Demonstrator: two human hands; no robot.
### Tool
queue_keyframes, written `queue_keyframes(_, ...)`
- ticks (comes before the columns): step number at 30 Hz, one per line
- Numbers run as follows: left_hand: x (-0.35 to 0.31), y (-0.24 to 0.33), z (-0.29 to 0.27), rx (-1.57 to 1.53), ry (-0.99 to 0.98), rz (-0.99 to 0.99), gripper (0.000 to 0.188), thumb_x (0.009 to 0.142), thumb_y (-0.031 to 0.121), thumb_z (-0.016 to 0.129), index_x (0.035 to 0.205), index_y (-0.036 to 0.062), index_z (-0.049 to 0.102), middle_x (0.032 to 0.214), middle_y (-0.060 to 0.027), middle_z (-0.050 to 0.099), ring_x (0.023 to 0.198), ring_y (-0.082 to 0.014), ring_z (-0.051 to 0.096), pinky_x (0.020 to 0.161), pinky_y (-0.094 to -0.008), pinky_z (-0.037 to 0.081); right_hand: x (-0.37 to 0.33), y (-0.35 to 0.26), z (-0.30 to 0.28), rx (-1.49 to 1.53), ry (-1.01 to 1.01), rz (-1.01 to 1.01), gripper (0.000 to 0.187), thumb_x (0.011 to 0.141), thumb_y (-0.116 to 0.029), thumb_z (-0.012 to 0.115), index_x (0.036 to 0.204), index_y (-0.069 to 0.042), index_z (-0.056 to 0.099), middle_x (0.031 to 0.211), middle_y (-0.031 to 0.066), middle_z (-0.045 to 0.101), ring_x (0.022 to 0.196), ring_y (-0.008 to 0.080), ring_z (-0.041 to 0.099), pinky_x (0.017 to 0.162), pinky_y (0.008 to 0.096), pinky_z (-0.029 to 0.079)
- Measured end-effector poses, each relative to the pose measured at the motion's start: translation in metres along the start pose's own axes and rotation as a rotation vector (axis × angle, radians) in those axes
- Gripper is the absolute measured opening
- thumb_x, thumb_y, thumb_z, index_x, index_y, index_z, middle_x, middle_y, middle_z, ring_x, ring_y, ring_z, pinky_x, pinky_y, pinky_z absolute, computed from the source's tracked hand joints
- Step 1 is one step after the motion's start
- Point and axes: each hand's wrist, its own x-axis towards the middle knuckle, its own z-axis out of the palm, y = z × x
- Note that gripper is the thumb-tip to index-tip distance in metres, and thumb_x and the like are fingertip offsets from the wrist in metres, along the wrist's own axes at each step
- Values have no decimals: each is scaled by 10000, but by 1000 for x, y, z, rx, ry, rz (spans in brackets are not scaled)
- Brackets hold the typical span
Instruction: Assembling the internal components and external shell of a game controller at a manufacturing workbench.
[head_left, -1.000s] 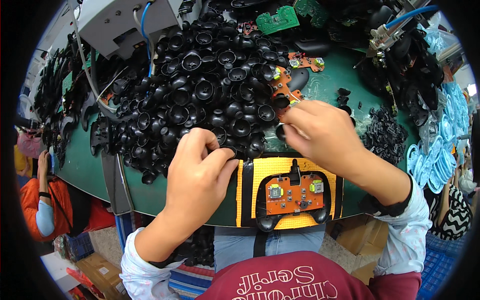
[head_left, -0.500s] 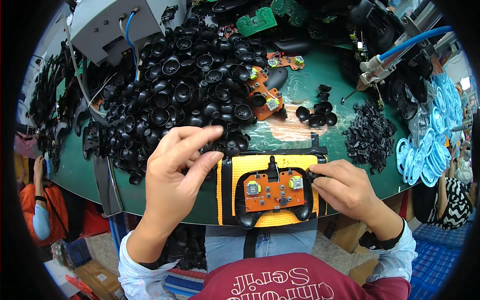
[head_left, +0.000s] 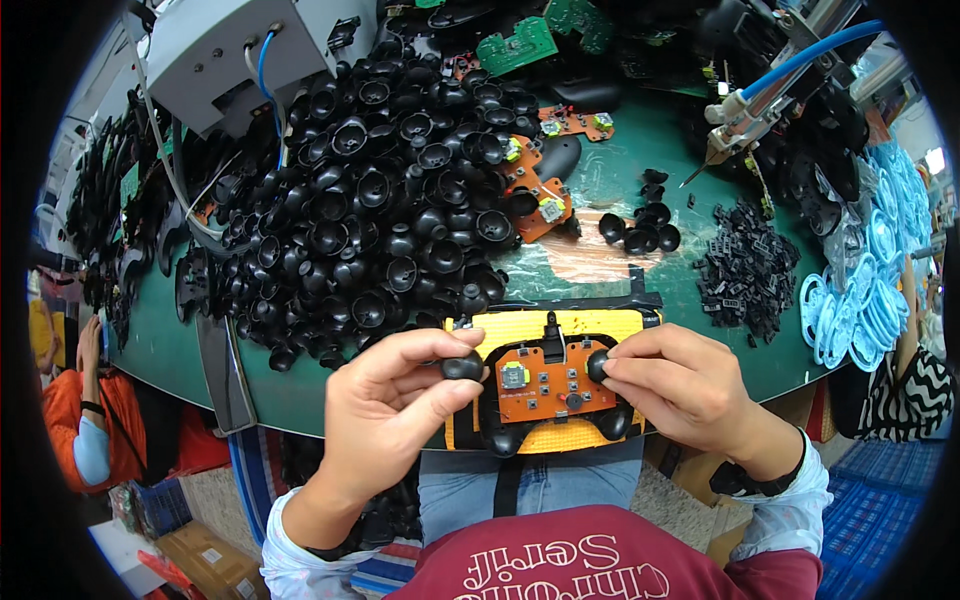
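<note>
A black game controller half-shell lies face up on a yellow pad, with an orange circuit board inside it. My left hand pinches a black joystick cap between thumb and fingers, just left of the shell. My right hand grips another black thumbstick cap at the board's right joystick spot, covering the module there. Whether that cap touches the module I cannot tell. The left joystick module, grey and yellow-green, shows uncovered.
A big heap of black joystick caps fills the left. A few loose caps and a pile of small black parts lie right. Beyond are orange boards, a tool with a blue hose, and light-blue rings.
My left hand has come down from the heap toward the controller and now holds a joystick cap. The right hand has moved left, bringing its cap over the board's right joystick module.
</note>
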Motion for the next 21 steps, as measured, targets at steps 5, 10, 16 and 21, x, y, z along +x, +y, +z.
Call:
queue_keyframes(5,9,-11,9,450,-77,218,272,698,-16,810,955,32,736,1054,-95,602,961,-164,611,838,-288,518,5,-4,-3,45,-57,140,226,718,6,772,926,-18,687,897,81,659,769,244,659,652,332,538)
queue_keyframes(10,17,-13,12,736,-131,304,311,666,68,846,961,68,748,948,-50,641,914,-214,608,800,-330,477,12,-1,-8,6,-138,21,234,694,28,766,912,-22,697,953,80,686,824,242,668,713,347,542)
queue_keyframes(16,16,-13,10,744,-172,337,309,677,75,835,973,76,746,962,-51,675,898,-221,604,805,-348,441,14,1,-10,76,-176,54,241,683,43,759,906,-29,702,970,82,711,850,241,678,736,351,546)
queue_keyframes(21,15,-12,12,790,-145,383,343,680,81,835,1007,69,734,941,-45,686,874,-219,616,800,-357,437,14,2,-5,127,-138,111,229,706,14,764,920,-31,694,946,92,713,846,257,688,743,356,549)
